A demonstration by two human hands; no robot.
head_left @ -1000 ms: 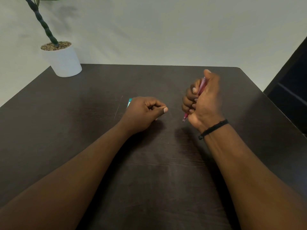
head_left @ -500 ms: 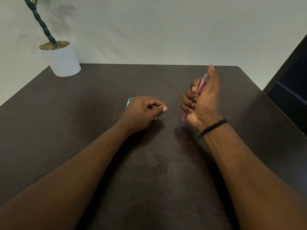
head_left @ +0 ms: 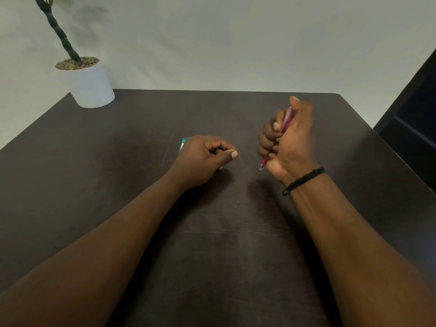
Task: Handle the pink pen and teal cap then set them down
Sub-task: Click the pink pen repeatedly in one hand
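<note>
My right hand (head_left: 291,142) is closed in a fist around the pink pen (head_left: 286,119), held nearly upright just above the dark table (head_left: 236,244). The pen's tip (head_left: 260,169) pokes out below the fist, pointing down and left. My thumb covers the pen's top end. My left hand (head_left: 203,159) rests on the table as a closed fist, to the left of the right hand. A short end of the teal cap (head_left: 182,144) sticks out from the far, little-finger side of that fist; the rest of the cap is hidden.
A white pot (head_left: 88,83) with a dark twisted plant stem stands at the table's far left corner. A black bracelet (head_left: 303,180) circles my right wrist. A dark panel (head_left: 415,128) stands beyond the table's right edge.
My right thumb lifted off the pen's top half a second ago and has come back down onto it. The left fist has stayed in place.
</note>
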